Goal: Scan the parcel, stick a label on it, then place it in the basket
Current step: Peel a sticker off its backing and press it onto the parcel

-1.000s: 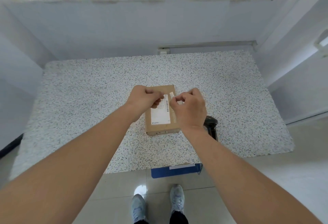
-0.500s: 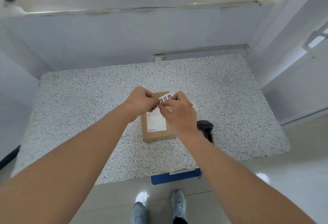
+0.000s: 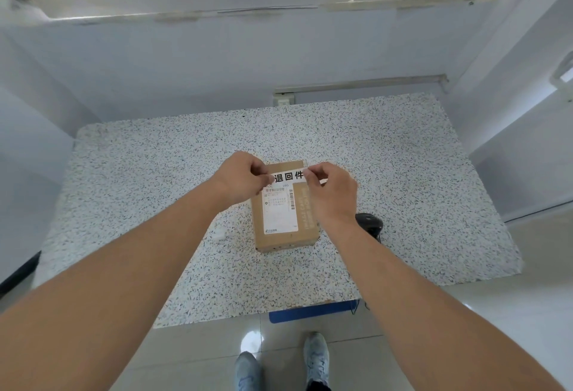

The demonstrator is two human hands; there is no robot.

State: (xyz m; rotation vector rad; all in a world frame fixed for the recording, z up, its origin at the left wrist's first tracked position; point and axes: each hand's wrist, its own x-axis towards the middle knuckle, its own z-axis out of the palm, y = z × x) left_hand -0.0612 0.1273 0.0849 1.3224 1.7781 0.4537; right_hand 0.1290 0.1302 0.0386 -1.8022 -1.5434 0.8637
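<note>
A small brown cardboard parcel (image 3: 283,225) lies flat on the speckled table (image 3: 155,204), with a white shipping slip on its top. A white label (image 3: 288,176) with large black characters is stretched across the parcel's far end. My left hand (image 3: 240,178) pinches the label's left end and my right hand (image 3: 333,194) pinches its right end. Whether the label touches the cardboard I cannot tell. A black scanner (image 3: 369,223) lies on the table just right of the parcel, partly hidden by my right wrist.
A blue basket edge (image 3: 310,313) shows on the floor under the table's front edge, near my two shoes. White walls close in the table at the back and on both sides. A wall socket (image 3: 283,101) sits behind the far edge.
My hands have drawn apart, spreading the label out flat so its black characters show over the parcel's far end. Parcel and scanner have stayed where they were on the table.
</note>
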